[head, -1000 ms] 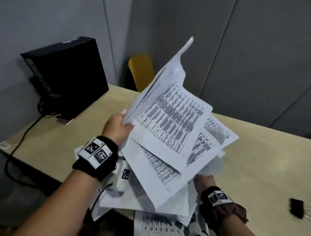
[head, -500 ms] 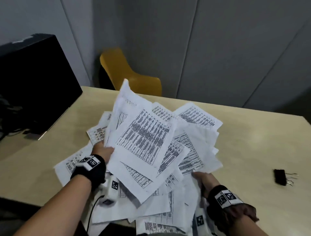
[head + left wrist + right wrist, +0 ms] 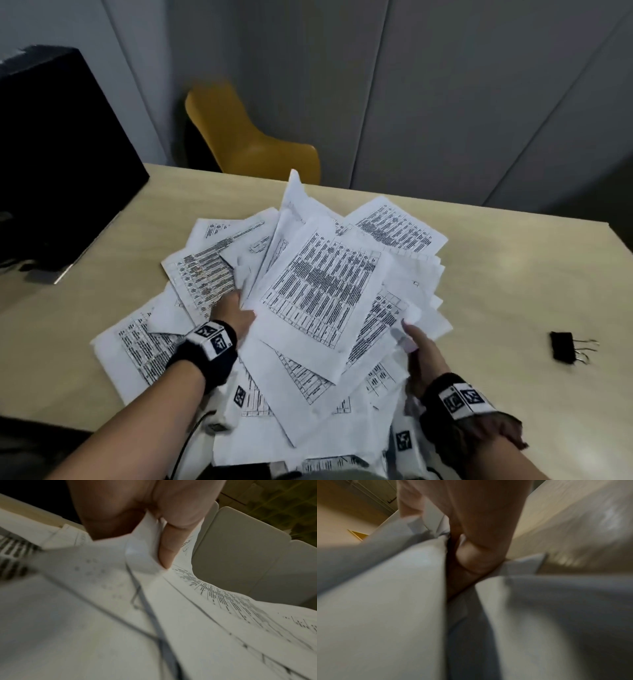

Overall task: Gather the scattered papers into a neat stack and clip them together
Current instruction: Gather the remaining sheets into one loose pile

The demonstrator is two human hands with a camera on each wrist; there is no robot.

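Papers: loose white printed sheets [image 3: 318, 291] fanned askew on pale wooden surface [image 3: 513, 274], unsquared.
Left hand [image 3: 234, 313]: pinching sheet edges, to gather.
Right hand [image 3: 419, 356]: gripping opposite edges, to steady.
Clip: black binder clip [image 3: 563, 346] well right, untouched.

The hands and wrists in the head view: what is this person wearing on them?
Both forearms are bare, no sleeves. The left hand has a black wristband carrying a white block printed with black square markers. The right hand has a darker, brownish band with a similar white marker block. A thin black cable hangs below the left wrist.
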